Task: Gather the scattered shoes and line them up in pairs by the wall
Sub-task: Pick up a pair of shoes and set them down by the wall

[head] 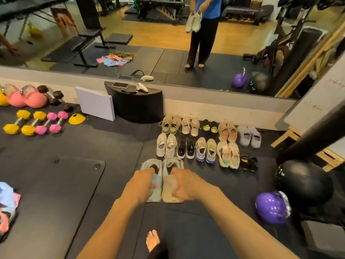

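**Light, soft, best carried by the heel**

We stand before the rows of shoes (200, 148) lined up below the mirror (168, 58), with one grey shoe in each hand. Our left hand (141, 186) has its fingers curled into the opening of the left shoe (151, 165). Our right hand (184, 185) grips the right shoe (172, 163) the same way, with the thumb pressed against its side. The mirror shows both shoes hanging toes down, clear of the mat (112, 143).

We judge them light, with soft uppers that give under the fingers and firmer soles. The heel collar looks like the surest hold, and neither shoe seems fragile or slippery.

We can read no brand on any shoe. The scrawl on the right-hand wall (317, 103) is illegible, as is a pale mark on the black ball (306, 182).
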Action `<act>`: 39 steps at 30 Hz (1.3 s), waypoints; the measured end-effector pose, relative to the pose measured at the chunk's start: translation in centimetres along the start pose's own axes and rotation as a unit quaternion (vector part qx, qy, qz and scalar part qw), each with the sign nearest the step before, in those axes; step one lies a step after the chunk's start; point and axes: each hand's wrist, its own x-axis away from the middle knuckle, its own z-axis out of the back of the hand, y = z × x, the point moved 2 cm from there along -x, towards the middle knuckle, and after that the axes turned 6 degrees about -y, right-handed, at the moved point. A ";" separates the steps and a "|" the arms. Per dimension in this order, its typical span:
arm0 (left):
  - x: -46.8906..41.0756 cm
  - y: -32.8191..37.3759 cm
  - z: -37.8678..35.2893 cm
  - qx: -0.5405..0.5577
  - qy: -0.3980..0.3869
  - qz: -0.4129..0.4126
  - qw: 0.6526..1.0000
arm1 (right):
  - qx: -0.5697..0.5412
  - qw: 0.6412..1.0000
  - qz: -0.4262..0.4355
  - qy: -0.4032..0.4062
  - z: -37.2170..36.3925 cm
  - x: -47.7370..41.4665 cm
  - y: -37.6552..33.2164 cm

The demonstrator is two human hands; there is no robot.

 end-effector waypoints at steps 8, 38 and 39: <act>-20.0 -6.9 -4.6 0.024 -0.012 -0.003 1.000 | -0.037 0.997 -0.046 -0.042 -0.6 -19.5 7.5; -61.2 -26.7 -40.8 -0.114 -0.242 -0.015 0.963 | 0.010 0.993 -0.040 -0.113 -29.9 -64.8 35.8; -61.2 -26.5 -40.9 -0.130 -0.252 -0.010 0.959 | -0.006 0.991 -0.043 -0.126 -30.0 -65.0 35.9</act>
